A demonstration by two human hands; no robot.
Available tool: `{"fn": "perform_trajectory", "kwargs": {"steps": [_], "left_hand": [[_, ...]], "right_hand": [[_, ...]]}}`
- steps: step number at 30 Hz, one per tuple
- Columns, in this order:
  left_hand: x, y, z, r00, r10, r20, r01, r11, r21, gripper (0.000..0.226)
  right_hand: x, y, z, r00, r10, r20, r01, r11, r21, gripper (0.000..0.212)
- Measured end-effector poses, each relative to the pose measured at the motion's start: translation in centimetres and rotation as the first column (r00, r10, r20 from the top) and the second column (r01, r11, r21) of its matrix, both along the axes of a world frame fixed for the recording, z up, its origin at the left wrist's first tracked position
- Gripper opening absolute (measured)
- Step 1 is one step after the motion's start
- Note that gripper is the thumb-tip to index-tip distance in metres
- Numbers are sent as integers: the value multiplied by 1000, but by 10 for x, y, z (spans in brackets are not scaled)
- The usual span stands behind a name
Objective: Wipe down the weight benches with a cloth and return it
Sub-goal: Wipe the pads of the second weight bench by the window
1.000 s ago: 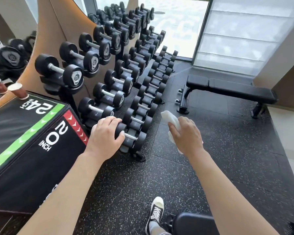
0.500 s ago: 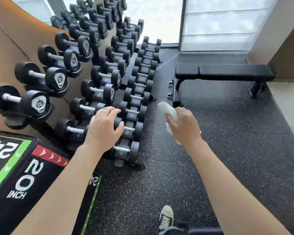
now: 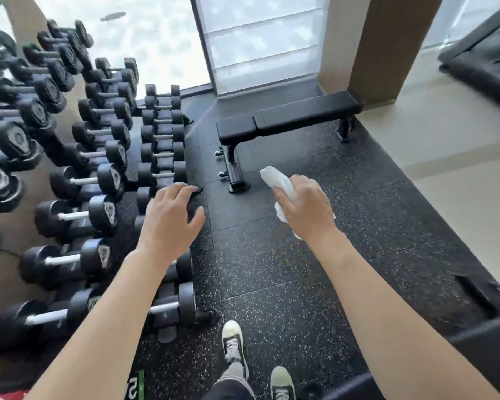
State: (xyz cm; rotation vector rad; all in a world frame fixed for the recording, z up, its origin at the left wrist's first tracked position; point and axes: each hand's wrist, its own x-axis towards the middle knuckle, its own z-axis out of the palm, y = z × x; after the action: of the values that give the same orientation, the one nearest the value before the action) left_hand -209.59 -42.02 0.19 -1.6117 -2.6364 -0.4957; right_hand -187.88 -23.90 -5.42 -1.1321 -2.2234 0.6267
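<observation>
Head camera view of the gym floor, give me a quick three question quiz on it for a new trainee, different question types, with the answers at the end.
1. True or false: the right hand holds the white cloth.
2. Multiple choice: where is the flat weight bench? A) on the dumbbell rack B) on the black rubber floor ahead, by the window C) under the left hand
3. Fill in: the left hand, fingers spread, holds ____.

Key
1. True; its fingers are curled round the cloth.
2. B; it stands beyond both hands, right of the dumbbell rack.
3. Nothing; it hovers open in front of the rack's lower dumbbells.
</observation>
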Motion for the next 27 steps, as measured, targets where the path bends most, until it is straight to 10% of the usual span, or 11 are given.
{"fn": "perform_trajectory", "kwargs": {"steps": [27], "left_hand": [[-280,201,-17,991,-79,111,68,993,99,64]], "right_hand": [[-269,174,41,986,-44,158,23,991,132,31]]}}
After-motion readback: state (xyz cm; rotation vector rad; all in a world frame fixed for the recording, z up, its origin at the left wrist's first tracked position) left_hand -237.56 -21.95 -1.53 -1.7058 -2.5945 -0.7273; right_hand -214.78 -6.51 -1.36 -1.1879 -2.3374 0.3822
